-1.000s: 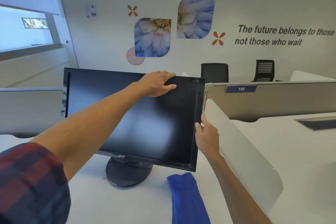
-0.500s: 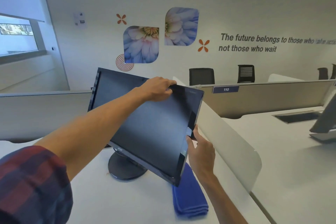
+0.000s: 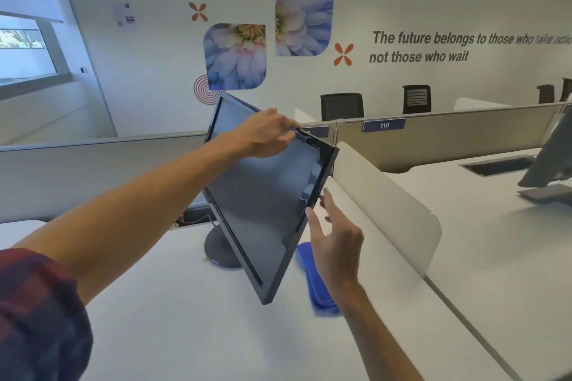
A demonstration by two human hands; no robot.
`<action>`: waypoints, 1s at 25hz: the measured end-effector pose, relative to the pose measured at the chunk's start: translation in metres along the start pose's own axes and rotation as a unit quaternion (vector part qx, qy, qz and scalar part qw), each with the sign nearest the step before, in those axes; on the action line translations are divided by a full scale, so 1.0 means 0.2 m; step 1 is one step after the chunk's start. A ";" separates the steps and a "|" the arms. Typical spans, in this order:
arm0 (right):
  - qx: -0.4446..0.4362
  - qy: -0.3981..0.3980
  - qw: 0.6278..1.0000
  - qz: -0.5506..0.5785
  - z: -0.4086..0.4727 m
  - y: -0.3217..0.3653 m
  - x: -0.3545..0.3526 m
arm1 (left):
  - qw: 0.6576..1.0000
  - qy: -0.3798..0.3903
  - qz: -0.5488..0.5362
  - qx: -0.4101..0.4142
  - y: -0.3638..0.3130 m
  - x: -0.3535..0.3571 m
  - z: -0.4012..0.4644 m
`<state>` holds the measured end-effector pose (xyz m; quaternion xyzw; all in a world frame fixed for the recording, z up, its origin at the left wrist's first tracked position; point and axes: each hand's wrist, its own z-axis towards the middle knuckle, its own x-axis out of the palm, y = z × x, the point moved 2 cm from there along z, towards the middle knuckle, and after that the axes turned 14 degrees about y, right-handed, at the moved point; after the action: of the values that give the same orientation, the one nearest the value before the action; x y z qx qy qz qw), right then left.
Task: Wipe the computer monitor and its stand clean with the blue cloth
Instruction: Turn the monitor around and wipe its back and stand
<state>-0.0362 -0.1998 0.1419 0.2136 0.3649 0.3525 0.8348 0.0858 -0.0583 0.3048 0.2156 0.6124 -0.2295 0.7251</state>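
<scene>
My left hand point(image 3: 268, 136) is gripping the top edge of the black flat-screen monitor point(image 3: 263, 204), which is sitting turned on its round stand point(image 3: 216, 249). My right hand point(image 3: 335, 237) is hovering spread by its side edge. The folded blue cloth point(image 3: 318, 291) is lying on the white desk point(image 3: 192, 334) beside it.

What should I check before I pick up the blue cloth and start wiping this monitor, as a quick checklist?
1. Monitor steadied: ok, the left hand grips its top edge.
2. Right hand free to take the cloth: ok, its fingers are spread and hold nothing.
3. Blue cloth within reach: ok, it lies on the desk just below the right hand.
4. Stand flat on the desk: cannot tell, the screen hides much of it.
5. Screen facing you for wiping: not ok, it is swivelled away to the right.
</scene>
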 end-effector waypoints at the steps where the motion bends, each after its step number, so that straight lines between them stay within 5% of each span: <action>1: 0.002 0.000 1.000 0.014 0.01 0.03 -0.01 | 1.000 0.002 -0.008 0.003 -0.01 0.00 -0.02; 19: -0.081 0.058 0.993 0.058 -0.27 0.50 0.14 | 0.998 -0.004 -0.060 -0.003 0.02 -0.11 -0.37; 25: -0.074 0.087 0.992 0.050 -0.19 0.28 0.07 | 0.998 -0.019 -0.011 -0.058 -0.12 -0.11 -0.42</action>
<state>-0.0816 -0.1493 0.1458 0.1378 0.3976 0.4369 0.7950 0.0015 -0.0259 0.3130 0.1617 0.6129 -0.2058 0.7455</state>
